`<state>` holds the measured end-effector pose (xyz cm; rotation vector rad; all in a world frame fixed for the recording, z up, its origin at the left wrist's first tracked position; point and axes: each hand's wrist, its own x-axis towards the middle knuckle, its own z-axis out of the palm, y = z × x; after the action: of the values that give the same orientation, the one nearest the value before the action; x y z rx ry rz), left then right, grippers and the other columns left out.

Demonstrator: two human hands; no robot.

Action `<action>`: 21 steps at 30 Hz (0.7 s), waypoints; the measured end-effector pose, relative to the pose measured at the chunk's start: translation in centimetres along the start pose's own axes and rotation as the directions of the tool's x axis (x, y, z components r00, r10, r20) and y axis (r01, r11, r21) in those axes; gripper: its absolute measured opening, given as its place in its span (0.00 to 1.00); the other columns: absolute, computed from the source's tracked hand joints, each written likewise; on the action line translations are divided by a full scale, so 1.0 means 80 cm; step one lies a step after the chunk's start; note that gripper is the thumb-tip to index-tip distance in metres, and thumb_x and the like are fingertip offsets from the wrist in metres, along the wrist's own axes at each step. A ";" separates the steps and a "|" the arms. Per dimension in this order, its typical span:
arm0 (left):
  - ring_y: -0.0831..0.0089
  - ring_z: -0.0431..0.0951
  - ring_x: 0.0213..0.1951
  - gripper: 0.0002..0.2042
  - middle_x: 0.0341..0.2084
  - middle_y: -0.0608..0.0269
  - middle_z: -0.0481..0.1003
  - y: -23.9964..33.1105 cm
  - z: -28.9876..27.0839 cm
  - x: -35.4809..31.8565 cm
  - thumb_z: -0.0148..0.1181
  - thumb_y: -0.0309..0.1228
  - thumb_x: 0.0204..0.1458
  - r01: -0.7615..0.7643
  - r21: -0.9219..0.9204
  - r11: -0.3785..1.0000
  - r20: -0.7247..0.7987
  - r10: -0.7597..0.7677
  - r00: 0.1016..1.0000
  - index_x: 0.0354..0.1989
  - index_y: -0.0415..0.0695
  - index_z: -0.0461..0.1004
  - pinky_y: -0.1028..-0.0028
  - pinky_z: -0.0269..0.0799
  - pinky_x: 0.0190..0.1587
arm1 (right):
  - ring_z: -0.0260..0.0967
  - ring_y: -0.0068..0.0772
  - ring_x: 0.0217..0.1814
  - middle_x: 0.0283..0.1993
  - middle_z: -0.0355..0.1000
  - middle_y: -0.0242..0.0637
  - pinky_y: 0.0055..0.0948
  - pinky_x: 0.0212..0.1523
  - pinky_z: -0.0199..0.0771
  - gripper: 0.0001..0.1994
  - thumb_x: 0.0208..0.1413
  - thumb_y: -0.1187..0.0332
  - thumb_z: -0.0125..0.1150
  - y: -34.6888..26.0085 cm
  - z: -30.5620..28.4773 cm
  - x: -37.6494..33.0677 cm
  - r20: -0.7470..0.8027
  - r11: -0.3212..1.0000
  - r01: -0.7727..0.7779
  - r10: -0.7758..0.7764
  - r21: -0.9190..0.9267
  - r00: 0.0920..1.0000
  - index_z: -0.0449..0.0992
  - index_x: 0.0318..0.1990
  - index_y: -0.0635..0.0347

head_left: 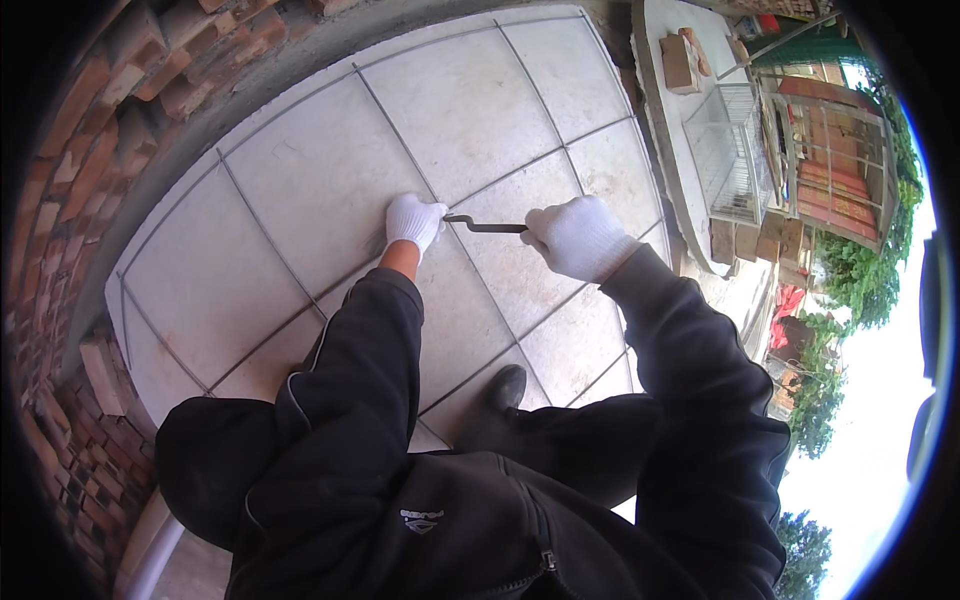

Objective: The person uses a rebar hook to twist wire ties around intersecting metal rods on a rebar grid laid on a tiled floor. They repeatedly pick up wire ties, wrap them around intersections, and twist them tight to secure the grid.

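A grid of thin steel rods (392, 127) lies over a pale slab (270, 240). My right hand (582, 238), in a white knit glove, is closed around the handle end of a dark, cranked rebar tie hook (487, 228). The hook reaches leftward to a rod crossing, where its tip meets my left hand (413, 222). That hand is gloved in white too, its fingers pinched together at the crossing. What they pinch is hidden.
My dark boot (507, 386) stands on the slab among the rods. A brick wall (75, 200) runs along the left. Beyond the slab's right edge are a concrete ledge (655, 110), a white wire cage (735, 150), loose bricks (760, 240) and a framed reddish panel (835, 180).
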<state>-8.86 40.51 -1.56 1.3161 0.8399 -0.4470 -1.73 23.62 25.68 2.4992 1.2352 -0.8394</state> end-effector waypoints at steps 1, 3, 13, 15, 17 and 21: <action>0.68 0.78 0.17 0.10 0.20 0.53 0.80 0.002 0.000 -0.002 0.74 0.27 0.58 0.018 -0.010 1.000 0.008 -0.018 1.000 0.32 0.33 0.79 0.65 0.69 0.17 | 0.82 0.56 0.33 0.30 0.80 0.46 0.50 0.36 0.80 0.15 0.71 0.56 0.64 0.003 0.004 -0.001 -0.030 0.999 -0.037 0.037 0.009 0.999 0.81 0.37 0.58; 0.68 0.78 0.17 0.10 0.20 0.53 0.80 0.004 -0.002 0.000 0.73 0.27 0.59 0.054 -0.030 0.998 0.018 -0.054 0.998 0.32 0.33 0.80 0.66 0.68 0.17 | 0.81 0.57 0.33 0.28 0.78 0.47 0.51 0.36 0.80 0.16 0.71 0.55 0.64 0.009 0.012 -0.001 -0.091 0.994 -0.104 0.107 0.031 0.990 0.80 0.36 0.59; 0.67 0.78 0.17 0.10 0.21 0.54 0.82 -0.015 -0.001 0.012 0.73 0.29 0.59 0.004 -0.061 0.998 -0.005 -0.004 1.000 0.33 0.34 0.81 0.64 0.71 0.18 | 0.83 0.60 0.40 0.33 0.81 0.59 0.50 0.48 0.80 0.23 0.72 0.53 0.58 0.007 0.090 -0.030 0.226 0.528 -0.615 0.623 0.586 0.749 0.87 0.42 0.67; 0.64 0.82 0.18 0.13 0.21 0.51 0.83 -0.019 -0.002 0.014 0.72 0.32 0.57 -0.010 -0.036 0.999 -0.018 0.010 1.000 0.31 0.32 0.82 0.61 0.74 0.20 | 0.79 0.49 0.32 0.29 0.79 0.52 0.46 0.40 0.78 0.23 0.71 0.54 0.58 0.006 0.096 -0.035 0.365 0.371 -0.678 0.629 0.635 0.686 0.86 0.39 0.68; 0.64 0.82 0.18 0.12 0.21 0.51 0.83 -0.019 -0.001 0.013 0.73 0.33 0.57 -0.018 -0.020 1.000 -0.024 0.017 1.000 0.32 0.33 0.82 0.60 0.75 0.20 | 0.74 0.39 0.26 0.26 0.76 0.44 0.42 0.31 0.74 0.22 0.70 0.54 0.58 0.003 0.097 -0.039 0.497 0.201 -0.717 0.597 0.668 0.630 0.85 0.38 0.68; 0.63 0.83 0.19 0.12 0.21 0.51 0.83 -0.016 0.000 0.008 0.73 0.33 0.57 -0.028 0.006 1.000 -0.035 0.028 0.999 0.32 0.34 0.82 0.60 0.76 0.21 | 0.55 0.21 0.16 0.22 0.64 0.27 0.29 0.16 0.53 0.20 0.73 0.54 0.56 -0.010 0.093 -0.047 0.672 -0.085 -0.731 0.476 0.677 0.566 0.79 0.36 0.64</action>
<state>-9.36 40.31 -2.92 1.3424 0.8492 -0.4051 -7.08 18.36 21.90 2.9780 -1.0626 -1.7891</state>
